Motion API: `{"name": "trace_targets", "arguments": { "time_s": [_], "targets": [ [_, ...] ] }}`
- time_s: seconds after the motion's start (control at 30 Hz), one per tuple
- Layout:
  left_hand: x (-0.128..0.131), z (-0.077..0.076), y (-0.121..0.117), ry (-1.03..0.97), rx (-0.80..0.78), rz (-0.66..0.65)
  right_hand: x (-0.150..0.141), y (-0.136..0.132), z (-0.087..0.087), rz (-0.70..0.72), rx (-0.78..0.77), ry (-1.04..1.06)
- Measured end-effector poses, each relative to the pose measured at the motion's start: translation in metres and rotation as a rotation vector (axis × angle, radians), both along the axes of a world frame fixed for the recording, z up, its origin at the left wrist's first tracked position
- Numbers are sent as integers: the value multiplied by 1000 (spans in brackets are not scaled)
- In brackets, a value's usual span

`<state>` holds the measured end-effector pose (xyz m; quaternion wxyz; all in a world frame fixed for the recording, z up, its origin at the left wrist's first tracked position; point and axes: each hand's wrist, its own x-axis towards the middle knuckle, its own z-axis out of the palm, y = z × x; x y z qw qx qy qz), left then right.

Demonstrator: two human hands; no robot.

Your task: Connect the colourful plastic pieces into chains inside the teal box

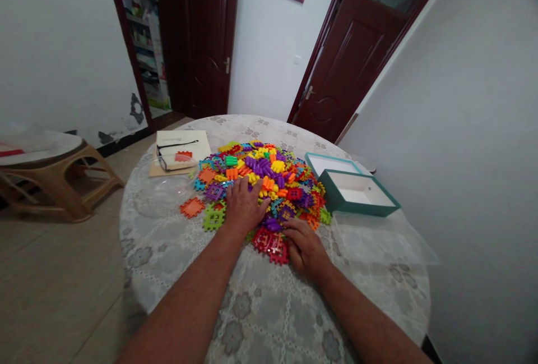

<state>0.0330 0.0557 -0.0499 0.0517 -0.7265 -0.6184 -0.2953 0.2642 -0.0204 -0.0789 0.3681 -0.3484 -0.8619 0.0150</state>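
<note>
A heap of colourful plastic building pieces lies in the middle of the table, mixing flat notched squares with chunky purple, yellow, orange and green connectors. My left hand rests palm down on the near left of the heap, fingers apart and touching pieces. At the near right edge is my right hand, its fingers bent and close together beside a purple piece. What its fingertips grip, if anything, is hidden. Red flat squares lie just left of it. A lime-green square sits left of my left wrist.
Right of the heap stand a green open box, its lid and a clear plastic tray. On the left, glasses lie on a cream book near clear plastic packaging. A brown stool stands beyond.
</note>
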Motion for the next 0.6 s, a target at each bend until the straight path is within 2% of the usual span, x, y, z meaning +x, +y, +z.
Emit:
{"name": "trace_targets", "arguments": {
  "time_s": [0.17,0.6],
  "targets": [
    [2,1,-1,-21,-15,6,4,0,-5,-76,44,6],
    [-1,1,-1,-18,16,-15,3,2,-8,-84,50,-29]
  ]
}}
